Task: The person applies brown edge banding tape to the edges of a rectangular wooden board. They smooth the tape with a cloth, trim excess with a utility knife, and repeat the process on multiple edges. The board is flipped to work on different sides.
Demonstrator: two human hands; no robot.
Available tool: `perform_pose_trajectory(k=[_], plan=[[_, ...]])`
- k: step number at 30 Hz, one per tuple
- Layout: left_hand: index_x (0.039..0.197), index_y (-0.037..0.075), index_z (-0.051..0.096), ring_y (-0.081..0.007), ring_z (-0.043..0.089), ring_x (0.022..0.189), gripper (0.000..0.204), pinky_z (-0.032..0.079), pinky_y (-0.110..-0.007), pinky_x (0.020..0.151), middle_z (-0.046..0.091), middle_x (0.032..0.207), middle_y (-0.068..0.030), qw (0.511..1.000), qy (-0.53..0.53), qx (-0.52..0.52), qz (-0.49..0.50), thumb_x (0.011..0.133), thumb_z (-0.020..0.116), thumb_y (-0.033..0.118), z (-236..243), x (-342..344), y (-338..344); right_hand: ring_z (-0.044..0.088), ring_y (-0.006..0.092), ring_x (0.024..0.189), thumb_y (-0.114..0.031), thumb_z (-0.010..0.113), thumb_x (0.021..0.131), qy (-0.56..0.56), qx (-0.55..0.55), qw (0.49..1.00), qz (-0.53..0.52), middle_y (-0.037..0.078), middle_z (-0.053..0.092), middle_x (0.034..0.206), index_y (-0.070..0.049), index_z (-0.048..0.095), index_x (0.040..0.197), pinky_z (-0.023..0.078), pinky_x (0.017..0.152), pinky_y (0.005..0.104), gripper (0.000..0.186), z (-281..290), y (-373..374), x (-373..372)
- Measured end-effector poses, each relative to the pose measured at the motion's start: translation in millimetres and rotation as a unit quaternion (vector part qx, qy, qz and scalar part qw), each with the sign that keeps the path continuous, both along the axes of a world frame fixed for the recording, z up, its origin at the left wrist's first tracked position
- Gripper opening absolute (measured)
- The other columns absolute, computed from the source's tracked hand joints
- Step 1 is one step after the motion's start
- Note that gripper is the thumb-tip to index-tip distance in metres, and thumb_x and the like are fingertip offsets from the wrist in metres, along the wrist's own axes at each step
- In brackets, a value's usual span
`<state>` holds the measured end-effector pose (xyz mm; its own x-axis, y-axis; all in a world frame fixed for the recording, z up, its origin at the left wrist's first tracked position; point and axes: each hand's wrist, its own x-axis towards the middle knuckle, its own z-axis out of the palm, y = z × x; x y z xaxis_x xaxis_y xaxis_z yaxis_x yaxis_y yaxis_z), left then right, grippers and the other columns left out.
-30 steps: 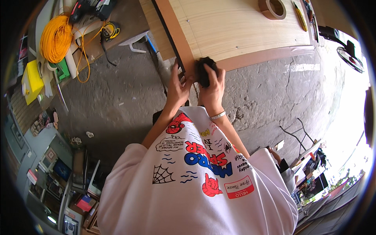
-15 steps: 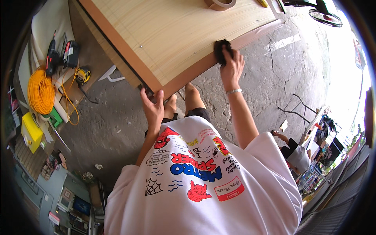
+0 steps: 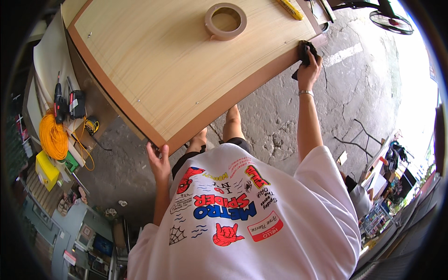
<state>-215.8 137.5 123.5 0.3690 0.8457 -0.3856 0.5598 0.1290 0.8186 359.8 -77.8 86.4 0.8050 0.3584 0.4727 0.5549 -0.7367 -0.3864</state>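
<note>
A pale wood-grain board (image 3: 158, 70) lies before me, with brown tape (image 3: 233, 101) along its near and left edges. My left hand (image 3: 161, 163) grips the board's near corner, thumb on the taped edge. Out to the right, my right hand (image 3: 308, 74) holds a crumpled black cloth (image 3: 305, 52) against the taped near edge, close to the right corner. A short tape end sticks out past the cloth. On the board rest a roll of brown tape (image 3: 209, 21) and a slim yellow tool (image 3: 290, 8), its kind unclear.
At left lie a cordless drill (image 3: 60, 105), an orange cable coil (image 3: 52, 135), a tape measure (image 3: 92, 124) and a yellow box (image 3: 47, 170). A fan (image 3: 391, 22) stands far right. Cracked concrete floor (image 3: 275, 121) surrounds the board. Another person (image 3: 359, 198) is at the right.
My right hand has slid the black cloth along the near edge toward the right corner. The view has shifted, showing more of the board; my left hand stays at its near corner.
</note>
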Motion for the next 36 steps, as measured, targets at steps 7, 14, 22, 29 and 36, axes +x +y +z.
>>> perform_pose_trajectory(k=[7, 14, 22, 29, 36], plan=[[0.157, -0.002, 0.034, -0.0213, 0.057, 0.120, 0.060, 0.046, -0.034, 0.102, 0.058, 0.136, -0.0149, 0.996, 0.055, -0.063, 0.043, 0.108, 0.058, 0.024, 20.6, 16.9, -9.8, 0.059, 0.0349, 0.118, 0.005, 0.060, 0.074, 0.157, -0.081, 0.964, 0.197, 0.011, 0.062, 0.135, -0.016, 0.071, 0.131, 0.048, 0.096, 0.0493, 0.062, 32.9, 26.0, -141.7], [0.163, 0.002, 0.025, -0.0282, 0.046, 0.140, 0.070, 0.040, -0.039, 0.112, 0.045, 0.155, -0.0180, 0.981, 0.075, -0.121, 0.134, 0.110, 0.053, 0.038, 21.9, 19.7, -17.2, 0.059, 0.0333, 0.102, 0.007, 0.066, 0.071, 0.128, -0.091, 0.986, 0.061, 0.011, 0.065, 0.117, -0.017, 0.071, 0.133, 0.046, 0.088, 0.0471, 0.067, 35.9, -2.8, 5.8], [0.165, 0.005, 0.020, -0.0310, 0.039, 0.146, 0.082, 0.041, -0.048, 0.115, 0.033, 0.163, -0.0178, 0.977, 0.093, -0.139, 0.134, 0.107, 0.055, 0.050, 26.9, 28.2, -16.1, 0.058, 0.0295, 0.098, -0.006, 0.066, 0.075, 0.210, -0.098, 0.935, 0.268, 0.007, 0.061, 0.116, -0.019, 0.069, 0.136, 0.046, 0.099, 0.0487, 0.062, 44.1, -0.7, -84.6], [0.166, 0.006, 0.018, -0.0321, 0.039, 0.147, 0.083, 0.039, -0.046, 0.116, 0.031, 0.165, -0.0172, 0.967, 0.118, -0.158, 0.159, 0.106, 0.055, 0.051, 27.4, 22.0, -16.9, 0.058, 0.0320, 0.102, 0.009, 0.069, 0.066, 0.107, -0.086, 0.987, 0.085, 0.011, 0.061, 0.109, -0.025, 0.070, 0.138, 0.046, 0.088, 0.0440, 0.079, 19.9, -38.1, 80.8], [0.167, 0.009, 0.017, -0.0319, 0.040, 0.146, 0.084, 0.038, -0.046, 0.116, 0.033, 0.164, -0.0168, 0.969, 0.100, -0.160, 0.160, 0.106, 0.056, 0.051, 30.0, 30.0, -14.6, 0.061, 0.0326, 0.102, 0.008, 0.064, 0.072, 0.107, -0.079, 0.973, 0.189, 0.011, 0.066, 0.113, -0.017, 0.073, 0.131, 0.048, 0.088, 0.0443, 0.064, 47.9, -17.0, 33.9]])
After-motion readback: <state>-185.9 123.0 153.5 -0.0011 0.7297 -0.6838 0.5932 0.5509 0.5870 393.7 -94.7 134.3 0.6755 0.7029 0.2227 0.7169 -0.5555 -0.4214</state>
